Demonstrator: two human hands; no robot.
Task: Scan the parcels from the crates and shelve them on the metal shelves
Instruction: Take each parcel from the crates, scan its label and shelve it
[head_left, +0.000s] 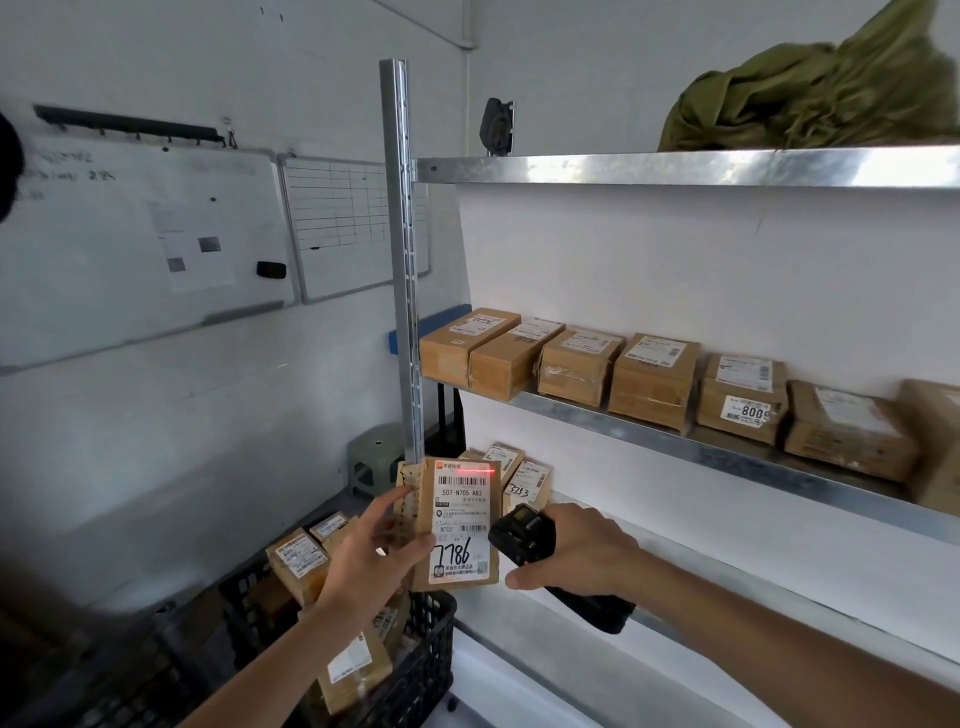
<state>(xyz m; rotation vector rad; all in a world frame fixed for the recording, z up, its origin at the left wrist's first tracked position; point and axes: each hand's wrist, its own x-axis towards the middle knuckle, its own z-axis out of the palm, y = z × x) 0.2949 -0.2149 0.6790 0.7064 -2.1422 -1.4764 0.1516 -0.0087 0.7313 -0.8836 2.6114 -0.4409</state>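
White-walled storeroom, two whiteboards (140, 228) on the wall past my left hand, metal shelves (675, 169) running off to the right. I've got the left hand (371, 564) pinching a flat cardboard parcel (457, 525) by its left edge, thumb on the front face, fingers behind. Parcel is upright, long axis vertical, label side facing me, "7786" handwritten low on the label. Red scan line (475, 471) lies across the barcode at the top of the label.

Right hand (582, 551) is just right of the parcel, fingers wrapped round a black handheld scanner (524, 535); its head points up-left at the label, body angling down-right out of the palm.

Below the left hand: black plastic crate (426, 660) with more brown parcels in it. Above the right hand, middle shelf carries a row of boxes (654, 379). Top shelf holds an olive-green sack (810, 98). More parcels on the lower shelf behind the one I'm holding.
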